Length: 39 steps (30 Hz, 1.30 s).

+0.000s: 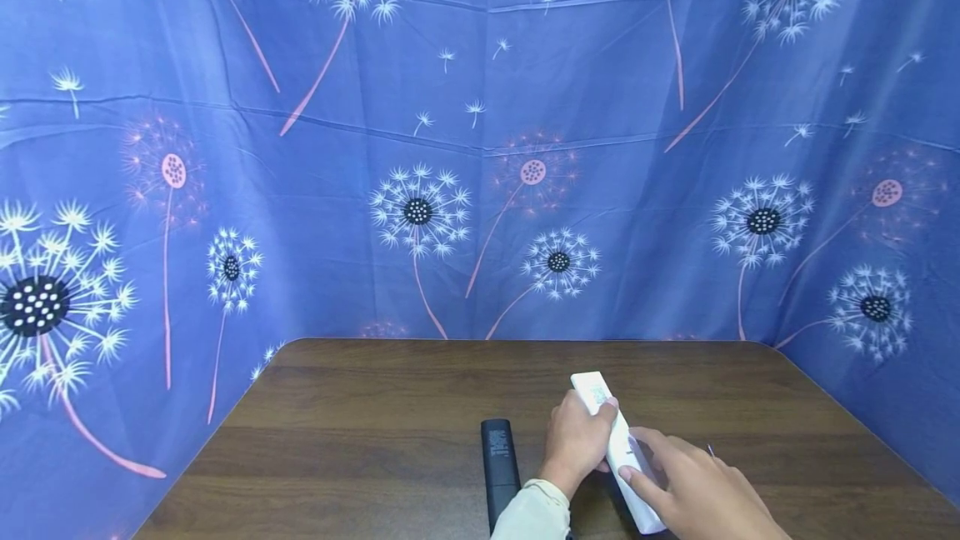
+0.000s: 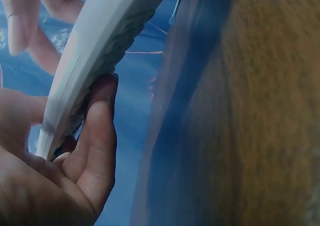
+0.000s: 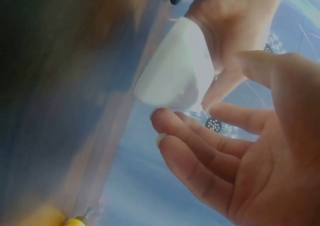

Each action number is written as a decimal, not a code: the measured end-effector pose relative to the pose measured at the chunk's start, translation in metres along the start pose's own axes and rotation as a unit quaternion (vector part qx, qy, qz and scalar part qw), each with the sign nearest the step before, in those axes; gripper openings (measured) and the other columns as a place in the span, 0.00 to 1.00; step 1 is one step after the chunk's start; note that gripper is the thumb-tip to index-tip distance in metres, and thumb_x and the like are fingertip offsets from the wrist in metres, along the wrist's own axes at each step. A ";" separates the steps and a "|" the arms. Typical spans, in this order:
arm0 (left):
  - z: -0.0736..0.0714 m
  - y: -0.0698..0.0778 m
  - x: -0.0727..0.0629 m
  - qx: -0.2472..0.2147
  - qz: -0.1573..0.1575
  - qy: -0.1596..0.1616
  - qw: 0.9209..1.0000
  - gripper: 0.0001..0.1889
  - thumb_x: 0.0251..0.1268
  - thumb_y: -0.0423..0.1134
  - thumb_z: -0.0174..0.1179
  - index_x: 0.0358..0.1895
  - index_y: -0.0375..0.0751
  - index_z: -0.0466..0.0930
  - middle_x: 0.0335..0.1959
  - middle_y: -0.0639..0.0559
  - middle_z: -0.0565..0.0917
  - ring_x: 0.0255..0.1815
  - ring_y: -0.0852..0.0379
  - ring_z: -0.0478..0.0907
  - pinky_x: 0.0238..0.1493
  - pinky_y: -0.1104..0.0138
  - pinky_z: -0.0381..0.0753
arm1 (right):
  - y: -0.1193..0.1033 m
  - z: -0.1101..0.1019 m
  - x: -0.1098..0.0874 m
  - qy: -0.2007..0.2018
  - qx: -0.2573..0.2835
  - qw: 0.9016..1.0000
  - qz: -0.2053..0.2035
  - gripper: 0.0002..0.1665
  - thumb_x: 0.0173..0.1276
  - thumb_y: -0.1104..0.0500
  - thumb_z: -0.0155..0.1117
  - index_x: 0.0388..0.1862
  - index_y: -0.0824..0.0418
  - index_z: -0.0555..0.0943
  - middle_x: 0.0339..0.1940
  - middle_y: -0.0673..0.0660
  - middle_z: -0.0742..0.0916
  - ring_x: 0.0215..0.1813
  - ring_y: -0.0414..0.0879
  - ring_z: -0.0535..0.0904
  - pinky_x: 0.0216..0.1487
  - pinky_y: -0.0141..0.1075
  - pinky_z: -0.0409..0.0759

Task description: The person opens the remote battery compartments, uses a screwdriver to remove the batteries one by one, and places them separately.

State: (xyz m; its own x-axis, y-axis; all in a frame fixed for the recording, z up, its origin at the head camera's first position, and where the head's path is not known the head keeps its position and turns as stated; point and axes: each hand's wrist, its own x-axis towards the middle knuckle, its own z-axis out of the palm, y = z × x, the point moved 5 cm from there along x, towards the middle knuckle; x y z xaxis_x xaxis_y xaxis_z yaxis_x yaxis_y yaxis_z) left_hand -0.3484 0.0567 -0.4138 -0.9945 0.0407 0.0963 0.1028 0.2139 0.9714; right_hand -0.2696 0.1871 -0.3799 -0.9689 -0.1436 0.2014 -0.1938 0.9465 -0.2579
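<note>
Head view: the left hand [image 1: 577, 442] grips the white remote [image 1: 619, 450], label side up, over the table [image 1: 360, 440]; the right hand [image 1: 697, 480], fingers loosely spread, touches its side. Picking up looks done; how much handling is left, I cannot tell; the black remote [image 1: 498, 463] lies nearby, unheld

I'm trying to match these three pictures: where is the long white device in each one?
Head view: the long white device is right of centre, near the bottom, slanting down to the right.
Left wrist view: upper left, running down from the top edge, its bumpy side showing.
Right wrist view: upper middle, seen nearly end-on.
Shared landmark: the blue patterned cloth.
</note>
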 end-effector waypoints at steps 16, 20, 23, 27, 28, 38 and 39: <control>0.000 0.001 -0.001 -0.025 -0.008 -0.010 1.000 0.20 0.69 0.48 0.63 0.47 0.31 0.75 0.20 0.49 0.77 0.13 0.55 0.78 0.12 0.63 0.78 | -0.003 0.006 -0.002 0.045 -0.019 0.997 -0.056 0.36 0.59 0.37 0.73 0.63 0.52 0.80 0.46 0.52 0.88 0.43 0.48 0.85 0.33 0.48 0.82; -0.001 0.001 -0.002 -0.046 -0.007 -0.010 0.999 0.19 0.68 0.47 0.63 0.47 0.33 0.75 0.21 0.49 0.77 0.14 0.55 0.79 0.13 0.63 0.78 | -0.004 0.006 0.001 0.040 -0.003 0.998 -0.049 0.36 0.58 0.39 0.75 0.62 0.54 0.80 0.46 0.53 0.88 0.42 0.48 0.85 0.35 0.48 0.82; -0.002 0.001 -0.001 -0.075 -0.007 -0.011 0.997 0.20 0.67 0.48 0.64 0.47 0.34 0.75 0.23 0.49 0.78 0.16 0.55 0.80 0.13 0.63 0.79 | -0.007 0.003 0.003 0.046 0.012 0.998 -0.042 0.35 0.57 0.42 0.77 0.61 0.56 0.81 0.47 0.54 0.88 0.41 0.45 0.84 0.37 0.47 0.81; -0.002 0.001 0.000 -0.115 -0.013 -0.019 0.993 0.21 0.70 0.54 0.60 0.48 0.38 0.75 0.25 0.49 0.78 0.18 0.55 0.80 0.14 0.63 0.79 | -0.010 0.000 0.004 0.052 0.034 0.998 -0.026 0.34 0.57 0.44 0.77 0.58 0.59 0.82 0.48 0.53 0.87 0.40 0.43 0.83 0.38 0.45 0.80; -0.002 0.001 0.001 -0.124 -0.013 -0.021 0.992 0.21 0.71 0.55 0.58 0.48 0.39 0.75 0.25 0.49 0.78 0.19 0.55 0.80 0.15 0.64 0.78 | -0.011 -0.001 0.004 0.056 0.038 0.997 -0.027 0.33 0.57 0.44 0.77 0.57 0.60 0.82 0.46 0.53 0.87 0.39 0.42 0.82 0.37 0.44 0.80; -0.001 0.001 0.007 -0.201 0.000 -0.011 0.980 0.23 0.79 0.58 0.44 0.53 0.43 0.75 0.31 0.50 0.78 0.29 0.55 0.79 0.33 0.65 0.77 | -0.025 -0.010 -0.003 0.139 0.099 0.982 -0.085 0.18 0.59 0.46 0.78 0.43 0.50 0.82 0.23 0.34 0.75 0.25 0.29 0.69 0.27 0.31 0.72; -0.001 0.001 0.007 -0.208 -0.001 -0.008 0.978 0.23 0.79 0.58 0.43 0.54 0.42 0.75 0.31 0.50 0.79 0.29 0.55 0.79 0.34 0.65 0.78 | -0.026 -0.010 -0.002 0.132 0.107 0.982 -0.085 0.18 0.60 0.46 0.77 0.43 0.50 0.81 0.23 0.35 0.76 0.25 0.29 0.70 0.27 0.31 0.72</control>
State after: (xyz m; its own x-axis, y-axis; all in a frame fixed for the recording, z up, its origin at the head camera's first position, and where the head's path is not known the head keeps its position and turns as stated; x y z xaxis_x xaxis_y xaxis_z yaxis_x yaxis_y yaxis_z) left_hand -0.3551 0.0567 -0.4118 -0.9940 0.0570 0.0932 0.0800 -0.2006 0.9764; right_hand -0.2609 0.1652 -0.3641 -0.8512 -0.1878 0.4900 -0.4054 0.8283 -0.3867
